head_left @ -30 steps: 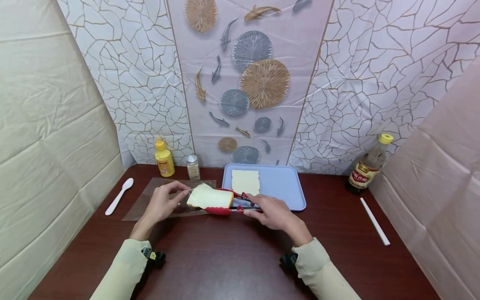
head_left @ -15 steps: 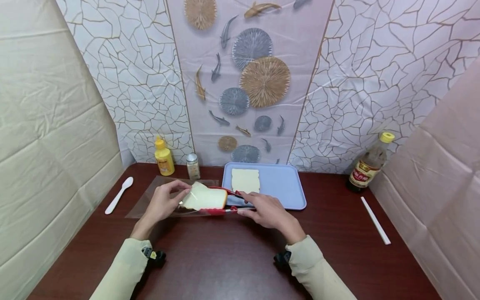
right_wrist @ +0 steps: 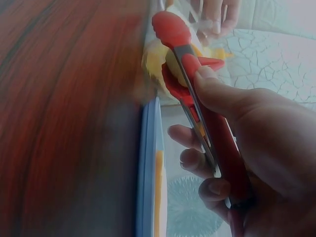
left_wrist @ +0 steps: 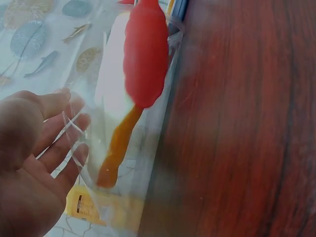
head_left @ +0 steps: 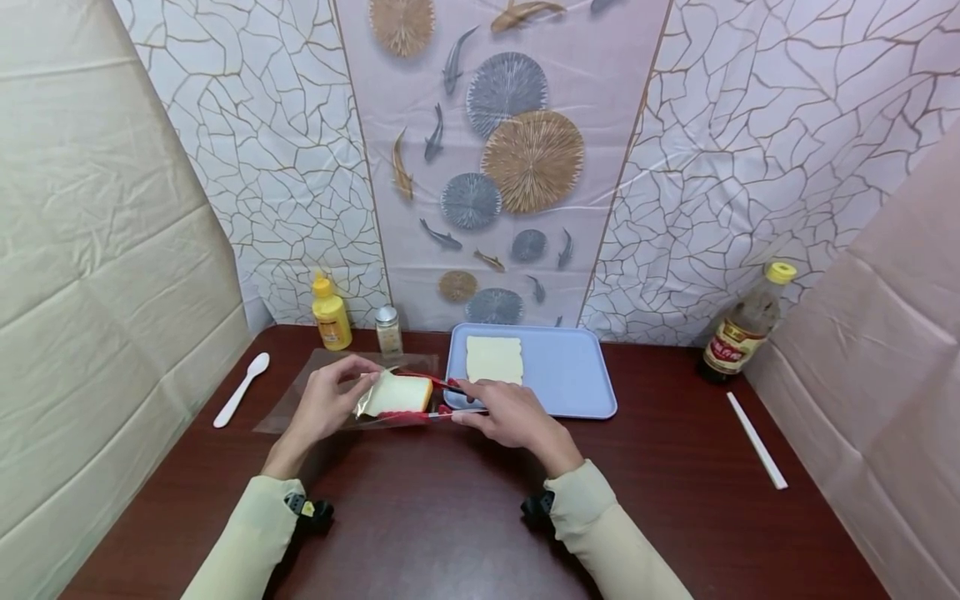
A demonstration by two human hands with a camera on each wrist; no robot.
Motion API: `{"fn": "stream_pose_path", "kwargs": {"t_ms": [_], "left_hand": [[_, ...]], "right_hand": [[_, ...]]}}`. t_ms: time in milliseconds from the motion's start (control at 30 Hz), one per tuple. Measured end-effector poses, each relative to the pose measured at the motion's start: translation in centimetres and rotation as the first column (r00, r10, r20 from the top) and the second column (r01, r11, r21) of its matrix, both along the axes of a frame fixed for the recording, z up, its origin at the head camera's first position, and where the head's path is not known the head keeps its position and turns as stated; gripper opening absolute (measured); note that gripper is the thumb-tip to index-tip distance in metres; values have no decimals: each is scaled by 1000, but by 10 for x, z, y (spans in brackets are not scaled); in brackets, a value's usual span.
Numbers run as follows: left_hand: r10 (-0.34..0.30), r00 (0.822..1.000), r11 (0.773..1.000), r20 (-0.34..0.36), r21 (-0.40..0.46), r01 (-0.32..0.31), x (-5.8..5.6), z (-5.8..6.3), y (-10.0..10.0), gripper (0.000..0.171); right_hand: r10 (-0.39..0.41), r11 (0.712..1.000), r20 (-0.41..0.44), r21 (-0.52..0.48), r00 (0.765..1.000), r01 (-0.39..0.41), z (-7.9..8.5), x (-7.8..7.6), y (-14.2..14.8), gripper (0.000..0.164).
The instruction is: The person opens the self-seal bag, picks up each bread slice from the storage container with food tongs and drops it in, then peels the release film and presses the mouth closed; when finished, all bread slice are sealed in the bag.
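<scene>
My left hand (head_left: 327, 398) pinches the upper edge of a clear plastic bag (head_left: 288, 407) lying at the table's left middle. My right hand (head_left: 512, 414) holds red-tipped tongs (head_left: 405, 416) around their arms, with the thumb on one side and fingers on the other, as the right wrist view shows. Between the tong heads is a bread slice (head_left: 401, 393) with an orange crust. In the left wrist view, the slice's crust (left_wrist: 118, 148) and a red tong head (left_wrist: 145, 57) appear within the bag's film (left_wrist: 153, 143). How far the slice reaches inside is hard to see.
A blue tray (head_left: 570, 375) bearing another bread slice (head_left: 495, 358) lies behind my right hand. A yellow squeeze bottle (head_left: 332, 318) and a shaker (head_left: 388, 332) stand at the back left. A white spoon (head_left: 242, 390) lies left; a dark sauce bottle (head_left: 738, 333) and white chopsticks (head_left: 757, 442) are right.
My right hand has moved left with the tongs, carrying the bread slice further left into the plastic bag. My left hand stays nearly in place, still pinching the bag's edge.
</scene>
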State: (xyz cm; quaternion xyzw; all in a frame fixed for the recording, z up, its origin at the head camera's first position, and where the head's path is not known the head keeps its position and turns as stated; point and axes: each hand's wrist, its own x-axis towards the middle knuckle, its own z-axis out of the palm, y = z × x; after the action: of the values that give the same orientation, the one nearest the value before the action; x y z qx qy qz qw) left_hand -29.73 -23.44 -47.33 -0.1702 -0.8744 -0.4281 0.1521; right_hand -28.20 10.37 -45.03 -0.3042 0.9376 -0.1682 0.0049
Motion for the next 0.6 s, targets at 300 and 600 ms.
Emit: {"fn": "stream_pose_path", "kwargs": {"t_ms": [300, 600], "left_hand": [[10, 1000, 1000, 10, 7, -10, 1, 1, 0, 10], [-6, 999, 1000, 40, -1, 6, 1, 2, 2, 10]], "right_hand": [[9, 1000, -6, 22, 1000, -9, -1, -5, -11, 64], [37, 999, 35, -17, 999, -36, 1, -2, -15, 67]]}}
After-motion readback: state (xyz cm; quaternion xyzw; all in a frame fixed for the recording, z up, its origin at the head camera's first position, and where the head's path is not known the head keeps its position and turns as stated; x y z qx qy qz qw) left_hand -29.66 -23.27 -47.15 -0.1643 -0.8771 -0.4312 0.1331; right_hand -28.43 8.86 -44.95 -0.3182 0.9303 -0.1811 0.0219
